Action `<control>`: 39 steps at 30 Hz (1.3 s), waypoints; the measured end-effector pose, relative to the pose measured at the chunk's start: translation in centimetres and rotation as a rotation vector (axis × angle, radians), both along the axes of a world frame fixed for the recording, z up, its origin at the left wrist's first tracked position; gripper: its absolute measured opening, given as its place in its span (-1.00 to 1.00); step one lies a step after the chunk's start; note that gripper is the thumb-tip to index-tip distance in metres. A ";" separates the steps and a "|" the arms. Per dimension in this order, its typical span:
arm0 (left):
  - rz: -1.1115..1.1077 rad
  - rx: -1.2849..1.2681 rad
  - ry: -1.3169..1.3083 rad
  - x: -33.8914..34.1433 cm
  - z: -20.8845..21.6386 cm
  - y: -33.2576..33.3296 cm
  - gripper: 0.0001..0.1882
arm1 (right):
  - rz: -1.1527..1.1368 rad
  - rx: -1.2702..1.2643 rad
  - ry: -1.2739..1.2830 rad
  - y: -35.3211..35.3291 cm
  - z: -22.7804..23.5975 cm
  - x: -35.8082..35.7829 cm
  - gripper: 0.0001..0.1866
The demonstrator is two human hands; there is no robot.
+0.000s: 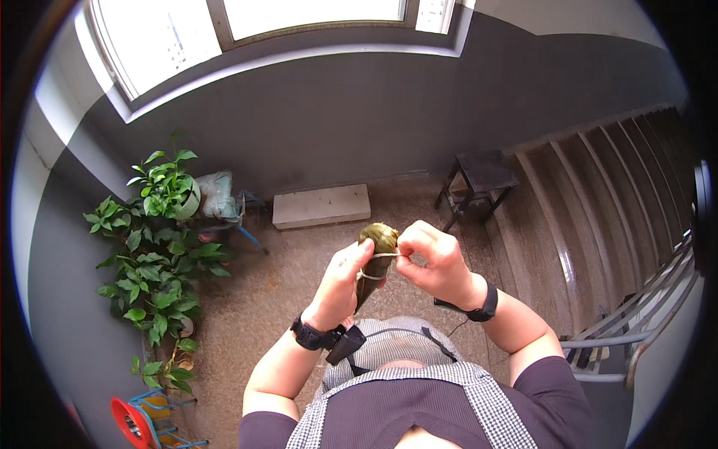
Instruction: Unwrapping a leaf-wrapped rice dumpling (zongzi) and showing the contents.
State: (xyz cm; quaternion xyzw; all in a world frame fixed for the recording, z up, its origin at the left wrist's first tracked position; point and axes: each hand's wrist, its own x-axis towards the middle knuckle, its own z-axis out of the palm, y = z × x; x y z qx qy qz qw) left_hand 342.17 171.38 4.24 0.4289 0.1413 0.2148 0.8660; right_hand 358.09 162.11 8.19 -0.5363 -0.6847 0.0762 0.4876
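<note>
A leaf-wrapped rice dumpling (381,236), green and long with a narrow lower end, is held up in front of my chest. My left hand (338,283) is closed around its side, thumb near the top. Pale string (368,277) winds around its middle. My right hand (436,260) is closed in a pinch on the string beside the dumpling, and a short stretch of string runs taut from the wrapping to these fingers. Part of the dumpling is hidden behind my left hand. Both wrists wear black bands.
Leafy potted plants (161,254) line the left wall, by a blue-legged chair (253,238). A white block (321,206) lies along the far wall. A dark stool (482,176) stands before the stairs (591,202), with a metal railing (639,337) at right. Near left is a red round object (131,423).
</note>
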 end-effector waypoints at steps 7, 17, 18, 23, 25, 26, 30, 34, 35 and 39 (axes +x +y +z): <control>0.200 -0.067 -0.141 3.4 0.9 4.4 -0.55 | 0.133 0.054 -0.158 2.6 -2.3 -0.6 -0.79; 0.334 -0.141 -0.157 6.1 1.3 4.4 -0.53 | 0.048 0.127 0.043 5.9 -0.2 3.6 -0.59; 0.335 -0.096 -0.149 6.5 1.3 4.4 -0.54 | 0.057 0.131 0.045 6.1 -0.4 4.1 -0.59; 0.396 -0.061 -0.092 8.1 1.6 4.5 -0.59 | 0.068 0.136 -0.114 6.9 -1.5 6.1 -0.68; 0.416 -0.072 -0.086 8.8 1.8 4.3 -0.60 | 0.078 0.182 -0.126 6.7 -1.5 6.3 -0.70; 0.432 -0.083 -0.082 9.0 1.9 4.2 -0.60 | 0.059 0.111 -0.033 6.4 -1.5 6.1 -0.70; 0.435 -0.095 -0.128 10.0 2.1 4.1 -0.63 | 0.051 0.126 -0.100 6.9 -1.0 6.9 -0.69; 0.520 -0.062 -0.098 10.6 0.9 4.6 -0.69 | 0.064 0.187 -0.217 7.5 -1.0 7.3 -0.71; 0.564 -0.018 -0.080 10.9 0.8 4.5 -0.69 | 0.074 0.187 -0.214 7.5 -1.0 7.5 -0.71; 0.631 -0.024 -0.129 11.2 1.1 5.2 -0.67 | 0.165 0.023 -0.254 6.9 -1.9 7.1 -0.82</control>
